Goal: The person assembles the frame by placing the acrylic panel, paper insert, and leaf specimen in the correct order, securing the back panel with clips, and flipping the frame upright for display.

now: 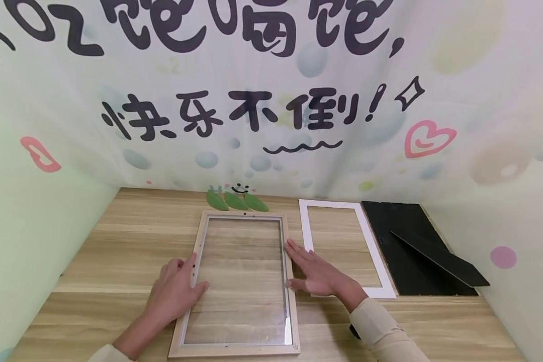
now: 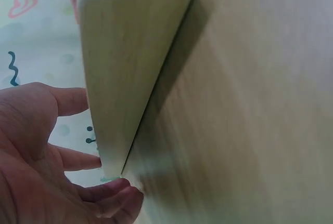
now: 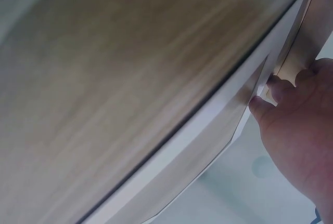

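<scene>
Frame (image 1: 235,351) of pale wood, rectangular and glazed, is lying on the wood-grained brown worktop (image 1: 117,251). Left hand (image 1: 174,289) is pinching its left side between thumb and fingers; right hand (image 1: 319,276) is resting spread against its right side.

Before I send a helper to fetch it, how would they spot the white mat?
On the wood-grain table, look right of the wooden frame. The white mat lies there, left of the black backing board. Its white border surrounds an open middle, whereas the board is solid black and the frame pale wood.
</scene>
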Available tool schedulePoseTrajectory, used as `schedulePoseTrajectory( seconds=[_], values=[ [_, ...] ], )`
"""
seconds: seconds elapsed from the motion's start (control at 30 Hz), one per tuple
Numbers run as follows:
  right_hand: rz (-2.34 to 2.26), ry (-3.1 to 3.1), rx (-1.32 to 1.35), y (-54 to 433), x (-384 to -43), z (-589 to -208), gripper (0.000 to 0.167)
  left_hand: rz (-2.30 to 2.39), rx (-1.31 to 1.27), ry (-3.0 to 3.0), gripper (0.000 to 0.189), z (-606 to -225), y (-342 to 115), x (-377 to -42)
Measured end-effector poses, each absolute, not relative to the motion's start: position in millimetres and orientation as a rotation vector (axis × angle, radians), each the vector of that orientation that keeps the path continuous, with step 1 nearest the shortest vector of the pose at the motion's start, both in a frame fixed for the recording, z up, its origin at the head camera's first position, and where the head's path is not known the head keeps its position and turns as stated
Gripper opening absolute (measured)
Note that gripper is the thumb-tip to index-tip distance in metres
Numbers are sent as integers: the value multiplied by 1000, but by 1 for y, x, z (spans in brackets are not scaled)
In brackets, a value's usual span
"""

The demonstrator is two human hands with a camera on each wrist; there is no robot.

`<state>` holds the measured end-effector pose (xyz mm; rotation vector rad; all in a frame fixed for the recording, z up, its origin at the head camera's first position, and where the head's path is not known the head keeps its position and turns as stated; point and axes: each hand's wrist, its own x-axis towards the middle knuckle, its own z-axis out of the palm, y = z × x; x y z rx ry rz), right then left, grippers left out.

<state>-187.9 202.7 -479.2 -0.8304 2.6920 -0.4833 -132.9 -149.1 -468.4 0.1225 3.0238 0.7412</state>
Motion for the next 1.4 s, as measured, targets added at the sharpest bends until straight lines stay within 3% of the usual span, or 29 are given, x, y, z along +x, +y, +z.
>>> schedulePoseTrajectory(
  seconds=[0.8, 1.4],
  values=[
    [-475, 2686, -823, 205, -191, -481, 86, 533, 423, 3117, 74, -449, -168, -181],
    [-466, 2682, -818, 205, -191, -477, 86, 542, 334, 3041, 75, -445, -153, -217]
  ],
)
